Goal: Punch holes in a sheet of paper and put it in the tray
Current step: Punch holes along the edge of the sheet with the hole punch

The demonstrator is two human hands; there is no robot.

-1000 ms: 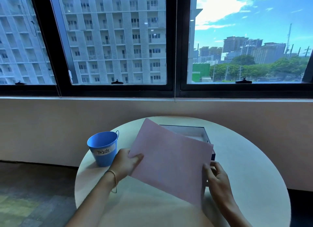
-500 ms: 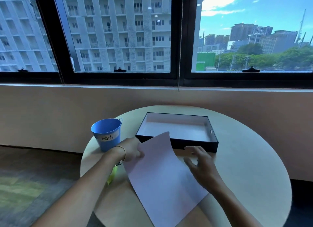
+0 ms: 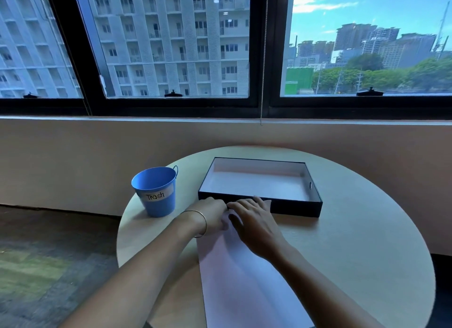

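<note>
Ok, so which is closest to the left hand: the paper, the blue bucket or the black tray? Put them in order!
From the left hand, in the head view:
1. The paper, right under the hand, touching it.
2. The black tray, just beyond the fingertips, ahead and to the right.
3. The blue bucket, off to the left near the table edge.

On the round table (image 3: 367, 266), the tray (image 3: 259, 204) sat toward twelve o'clock, with the bucket (image 3: 156, 193) at ten. The paper (image 3: 234, 278) lay from the centre down to six, both hands resting on its far end just before the tray.
</note>
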